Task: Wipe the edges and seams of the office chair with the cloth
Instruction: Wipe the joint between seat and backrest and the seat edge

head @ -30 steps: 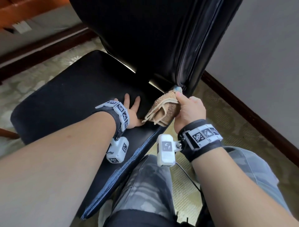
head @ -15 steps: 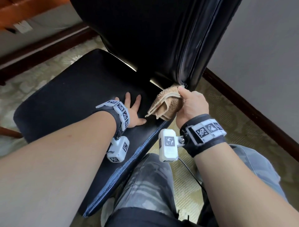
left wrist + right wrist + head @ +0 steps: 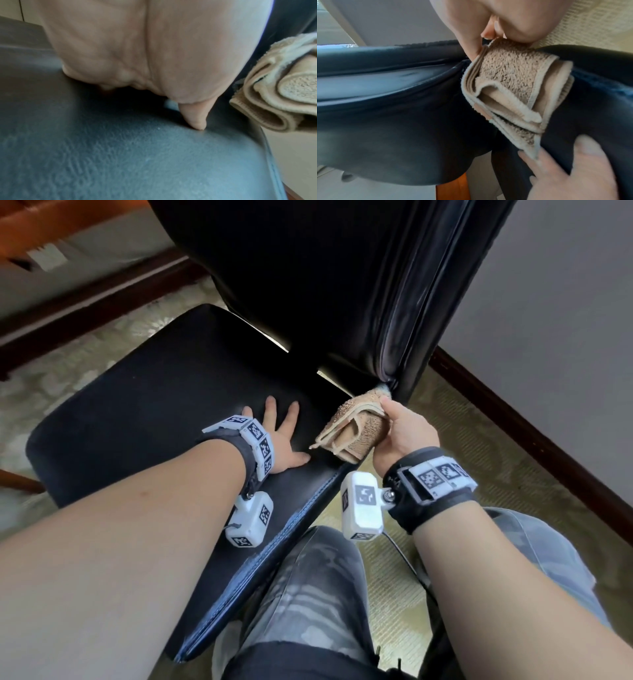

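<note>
No legible text or labels.

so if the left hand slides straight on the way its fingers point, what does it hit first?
Probably the black leather backrest. The left hand lies flat on the black leather seat, fingers aimed at the gap under the backrest; only bare seat lies between. The folded beige terry cloth sits off to its right, outside that line. Depth unclear.

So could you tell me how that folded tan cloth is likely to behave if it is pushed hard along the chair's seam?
The cloth is probably floppy: its folded layers sag and splay open beside the right hand. Its looped pile looks soft, so it should likely squash into the backrest seam rather than skid. It seems light, so the loose layers may unfold unless gripped firmly.
</note>
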A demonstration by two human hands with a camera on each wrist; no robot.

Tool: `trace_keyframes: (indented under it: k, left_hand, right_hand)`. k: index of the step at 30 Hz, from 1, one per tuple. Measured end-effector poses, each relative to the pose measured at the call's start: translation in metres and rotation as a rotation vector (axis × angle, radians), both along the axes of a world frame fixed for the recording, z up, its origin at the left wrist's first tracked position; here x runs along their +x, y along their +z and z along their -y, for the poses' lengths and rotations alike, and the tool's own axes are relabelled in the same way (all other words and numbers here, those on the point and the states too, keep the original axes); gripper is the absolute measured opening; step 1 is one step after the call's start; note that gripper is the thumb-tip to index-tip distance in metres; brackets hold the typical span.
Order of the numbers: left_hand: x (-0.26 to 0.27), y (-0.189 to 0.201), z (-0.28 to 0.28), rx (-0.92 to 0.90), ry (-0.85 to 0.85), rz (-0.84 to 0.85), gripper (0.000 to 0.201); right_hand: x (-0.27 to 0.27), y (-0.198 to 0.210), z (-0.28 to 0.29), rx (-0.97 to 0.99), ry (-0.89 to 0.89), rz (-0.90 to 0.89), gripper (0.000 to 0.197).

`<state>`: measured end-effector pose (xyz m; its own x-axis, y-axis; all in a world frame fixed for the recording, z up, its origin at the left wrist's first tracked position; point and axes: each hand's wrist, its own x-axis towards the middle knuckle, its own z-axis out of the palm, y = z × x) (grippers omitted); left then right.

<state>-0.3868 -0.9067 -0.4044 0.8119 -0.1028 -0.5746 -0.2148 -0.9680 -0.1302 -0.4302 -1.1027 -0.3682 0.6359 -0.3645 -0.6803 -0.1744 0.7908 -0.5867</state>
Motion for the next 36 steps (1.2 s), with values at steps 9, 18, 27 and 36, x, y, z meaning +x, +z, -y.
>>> trace_keyframes:
  k: [9, 18, 27, 36]
  left_hand:
    - [-0.003, -0.001, -0.006, -0.181, 0.087, -0.060, 0.103]
    - [-0.003, -0.023, -0.009, -0.236, 0.158, -0.060, 0.109]
    - [0.002, -0.036, -0.017, -0.206, 0.078, -0.035, 0.101]
    - [-0.007, -0.016, -0.009, -0.241, 0.150, -0.094, 0.096]
  right_hand:
    - [0.008, -0.005, 0.004, 0.061, 0.017, -0.013, 0.039]
    - [0.003, 0.011, 0.011, -0.012, -0.012, 0.122, 0.022]
    - [-0.015, 0.031, -0.007, -0.259, 0.145, 0.312, 0.041]
    - [-0.015, -0.022, 0.018, -0.290, 0.315, -0.098, 0.008]
